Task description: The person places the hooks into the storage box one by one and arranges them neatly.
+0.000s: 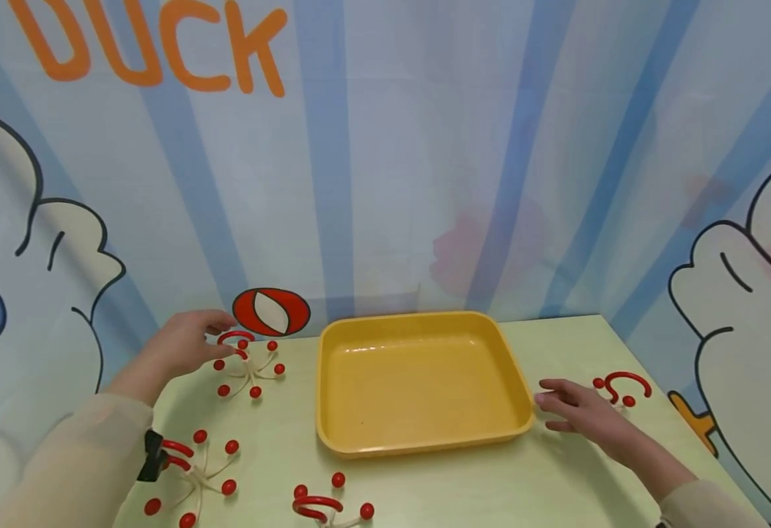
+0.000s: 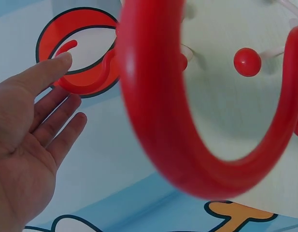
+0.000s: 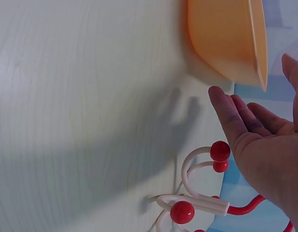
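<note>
Four red-handled, ball-tipped white massagers (image 1: 197, 477) beside a yellow rectangular tray (image 1: 418, 389).
Head: left hand (image 1: 190, 343), spread, at rear-left massager (image 1: 249, 371); right hand (image 1: 586, 414), relaxed, right of tray. Left wrist: thumb (image 2: 42, 75) overlaps red handle (image 2: 88, 89), contact unclear. Right wrist: fingers (image 3: 227, 113) extended.

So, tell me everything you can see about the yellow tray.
The yellow tray is shallow and rectangular, with rounded corners, flared walls and a lipped rim. It looks like smooth, glossy plastic. It sits open side up on the pale table, bare inside, near the patterned backdrop. The right hand is close beside it, apparently not touching.
</note>
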Tool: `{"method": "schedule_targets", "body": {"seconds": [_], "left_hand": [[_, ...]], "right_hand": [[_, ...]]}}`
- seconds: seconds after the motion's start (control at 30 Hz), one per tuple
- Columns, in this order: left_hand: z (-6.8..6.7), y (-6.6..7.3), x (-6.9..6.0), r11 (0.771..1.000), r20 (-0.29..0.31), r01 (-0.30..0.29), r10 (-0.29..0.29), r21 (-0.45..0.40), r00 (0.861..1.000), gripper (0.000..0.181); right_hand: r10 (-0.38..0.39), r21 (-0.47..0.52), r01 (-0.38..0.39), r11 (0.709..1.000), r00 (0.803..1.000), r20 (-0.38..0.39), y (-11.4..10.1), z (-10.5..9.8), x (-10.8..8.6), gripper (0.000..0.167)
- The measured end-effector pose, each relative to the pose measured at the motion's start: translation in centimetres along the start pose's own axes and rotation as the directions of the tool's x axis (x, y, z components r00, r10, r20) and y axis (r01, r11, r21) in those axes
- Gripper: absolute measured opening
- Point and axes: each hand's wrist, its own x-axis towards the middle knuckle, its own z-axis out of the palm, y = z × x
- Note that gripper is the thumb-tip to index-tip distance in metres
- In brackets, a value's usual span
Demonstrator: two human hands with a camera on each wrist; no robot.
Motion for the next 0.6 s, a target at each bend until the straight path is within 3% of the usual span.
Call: {"method": "schedule_targets", "body": {"seconds": [0.27, 0.6], "left_hand": [[0.38, 0.73, 0.45, 0.999, 0.000, 0.006, -0.006, -0.034, 1.000, 0.025], [1.02, 0.82, 0.61, 1.000, -0.038, -0.018, 0.018, -0.011, 0.999, 0.013]], "right_hand": [[-0.008, 0.020, 0.008, 1.000, 1.000, -0.009, 0.04, 0.52, 0.12, 0.075], [-0.035, 0.035, 0.036, 0.999, 0.999, -0.021, 0.73, 0.74, 0.39, 0.071]]}}
